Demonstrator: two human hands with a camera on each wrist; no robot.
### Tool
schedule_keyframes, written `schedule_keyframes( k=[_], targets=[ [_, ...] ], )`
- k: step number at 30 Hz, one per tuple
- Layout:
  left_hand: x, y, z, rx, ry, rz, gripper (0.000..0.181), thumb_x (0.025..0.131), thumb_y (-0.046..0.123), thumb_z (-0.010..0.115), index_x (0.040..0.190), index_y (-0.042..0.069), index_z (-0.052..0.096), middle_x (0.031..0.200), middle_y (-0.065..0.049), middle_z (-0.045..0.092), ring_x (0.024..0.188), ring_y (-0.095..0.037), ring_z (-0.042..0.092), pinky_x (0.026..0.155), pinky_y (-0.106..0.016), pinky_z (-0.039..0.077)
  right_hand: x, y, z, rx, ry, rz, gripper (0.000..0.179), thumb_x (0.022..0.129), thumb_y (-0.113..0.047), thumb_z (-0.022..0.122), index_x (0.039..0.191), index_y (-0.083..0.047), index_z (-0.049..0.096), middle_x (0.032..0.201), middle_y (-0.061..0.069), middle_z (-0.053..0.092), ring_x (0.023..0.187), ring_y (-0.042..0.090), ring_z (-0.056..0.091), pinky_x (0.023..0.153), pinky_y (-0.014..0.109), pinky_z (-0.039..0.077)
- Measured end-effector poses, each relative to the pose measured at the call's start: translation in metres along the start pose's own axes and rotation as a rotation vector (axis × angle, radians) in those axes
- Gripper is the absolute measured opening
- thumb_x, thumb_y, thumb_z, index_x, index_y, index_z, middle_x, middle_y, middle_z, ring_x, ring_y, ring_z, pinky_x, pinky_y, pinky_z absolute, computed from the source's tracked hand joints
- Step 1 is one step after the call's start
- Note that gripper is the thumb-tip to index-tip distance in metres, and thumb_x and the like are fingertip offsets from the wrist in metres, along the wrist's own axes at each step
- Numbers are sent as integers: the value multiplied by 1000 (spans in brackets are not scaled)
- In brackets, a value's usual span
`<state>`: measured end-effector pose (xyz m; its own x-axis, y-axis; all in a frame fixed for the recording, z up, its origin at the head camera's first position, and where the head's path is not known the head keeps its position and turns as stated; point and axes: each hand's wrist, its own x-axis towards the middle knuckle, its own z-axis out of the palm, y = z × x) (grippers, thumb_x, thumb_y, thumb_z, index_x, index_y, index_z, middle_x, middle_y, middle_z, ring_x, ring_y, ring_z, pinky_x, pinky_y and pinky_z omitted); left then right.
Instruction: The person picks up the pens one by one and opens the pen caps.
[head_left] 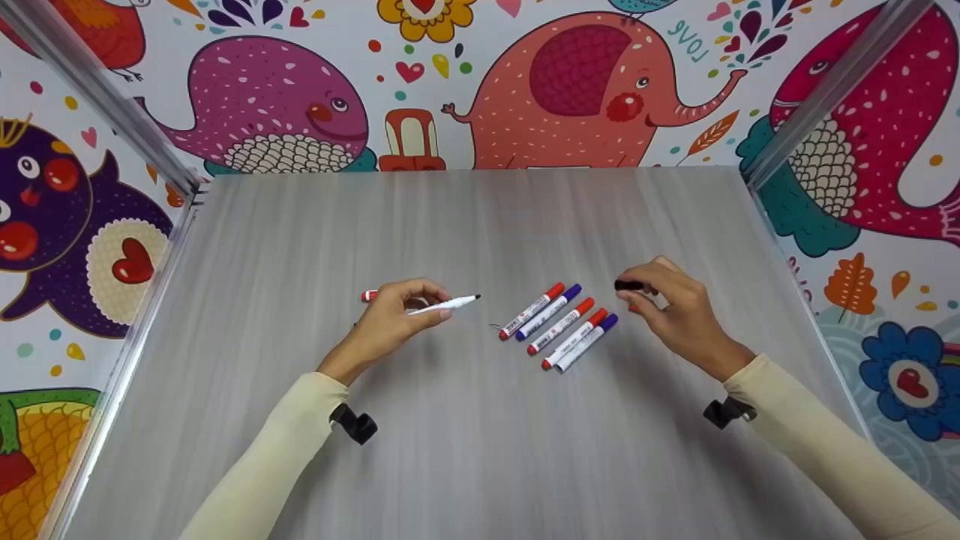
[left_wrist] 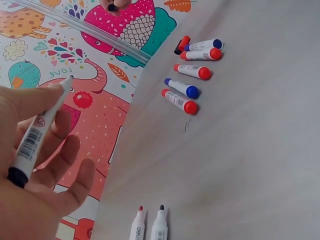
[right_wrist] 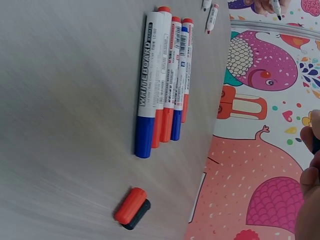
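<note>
My left hand [head_left: 390,315] grips a white marker [head_left: 457,302] with its cap off, black tip pointing right. In the left wrist view, this marker has a dark end near the palm. My right hand [head_left: 679,307] pinches a black cap [head_left: 628,285] between thumb and fingers, raised above the table. Below that hand, a red cap [right_wrist: 131,206] and another black cap [right_wrist: 142,215] lie side by side. Two uncapped markers, one red-tipped [left_wrist: 137,227] and one black-tipped [left_wrist: 159,227], lie by my left hand, mostly hidden by it in the head view.
Between the hands, several capped red and blue whiteboard markers [head_left: 561,327] lie slanted in a row on the grey wood-grain table [head_left: 450,450]. A small dark scribble [left_wrist: 187,125] marks the tabletop beside them. Cartoon-printed walls [head_left: 420,60] and metal posts [head_left: 105,97] bound the table.
</note>
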<state>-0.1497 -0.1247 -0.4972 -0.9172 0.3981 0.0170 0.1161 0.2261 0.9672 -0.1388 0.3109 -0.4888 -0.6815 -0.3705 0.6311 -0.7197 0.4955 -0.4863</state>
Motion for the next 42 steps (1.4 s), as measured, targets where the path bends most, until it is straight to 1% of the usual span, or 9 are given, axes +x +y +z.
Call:
schedule_keyframes(
  k=[6, 11, 14, 19, 23, 29, 33, 39, 42],
  targets=[
    [-3, -8, -6, 34, 76, 0, 18, 96, 14, 87, 114, 11, 84, 114, -4, 79, 103, -28, 69, 84, -29, 56, -5, 5, 4, 52, 0, 39, 40, 82, 20, 85, 115, -1, 79, 105, 11, 77, 88, 19, 61, 82, 12, 49],
    [-5, -14, -10, 17, 118, 13, 19, 95, 10, 88, 113, 10, 86, 122, -10, 80, 107, -28, 67, 87, -26, 57, -9, 8, 6, 83, 14, 67, 38, 83, 20, 85, 113, -1, 79, 111, 14, 74, 87, 18, 62, 81, 13, 50],
    [-7, -16, -13, 27, 145, 11, 18, 93, 8, 89, 111, 12, 87, 124, -11, 80, 112, -26, 66, 96, -32, 55, -10, 11, 7, 90, 18, 78, 37, 83, 20, 85, 113, -1, 79, 111, 14, 73, 86, 17, 61, 80, 15, 49],
    [-11, -22, -17, 100, 192, -14, 18, 91, 11, 92, 107, 18, 89, 119, -1, 80, 114, -20, 65, 98, -46, 53, -14, 15, 10, 102, 16, 93, 35, 85, 19, 84, 113, 0, 80, 111, 15, 73, 85, 17, 59, 78, 17, 48],
    [-14, -30, -20, 147, 217, -8, 19, 91, 10, 91, 108, 16, 89, 116, 0, 80, 112, -20, 64, 99, -47, 51, -18, 18, 11, 103, 14, 121, 32, 87, 16, 84, 113, -1, 80, 110, 15, 73, 85, 19, 58, 76, 20, 49],
    [-17, -41, -24, 187, 254, -2, 17, 91, 8, 90, 107, 14, 88, 112, -3, 81, 111, -22, 63, 100, -49, 48, -23, 23, 11, 113, 0, 191, 30, 91, 12, 83, 116, -4, 81, 111, 11, 73, 85, 16, 58, 78, 18, 50],
    [-18, -48, -28, 216, 281, -9, 17, 91, 6, 90, 107, 13, 88, 112, -4, 80, 112, -22, 62, 100, -49, 49, -27, 27, 12, 121, 14, 204, 31, 90, 15, 81, 116, -2, 80, 110, 13, 73, 86, 14, 58, 80, 16, 49],
    [-18, -60, -33, 283, 326, 28, 19, 89, 2, 91, 105, 11, 88, 111, -3, 81, 110, -23, 61, 94, -37, 48, -39, 39, 15, 109, 31, 244, 33, 89, 15, 82, 117, -3, 81, 109, 13, 73, 87, 18, 57, 78, 23, 48],
    [-17, -66, -33, 301, 332, 38, 19, 88, 2, 91, 105, 11, 88, 111, -4, 81, 110, -24, 61, 93, -33, 46, -44, 45, 15, 101, 41, 258, 33, 89, 15, 83, 116, -4, 82, 109, 13, 73, 88, 21, 58, 79, 22, 48]
  ],
)
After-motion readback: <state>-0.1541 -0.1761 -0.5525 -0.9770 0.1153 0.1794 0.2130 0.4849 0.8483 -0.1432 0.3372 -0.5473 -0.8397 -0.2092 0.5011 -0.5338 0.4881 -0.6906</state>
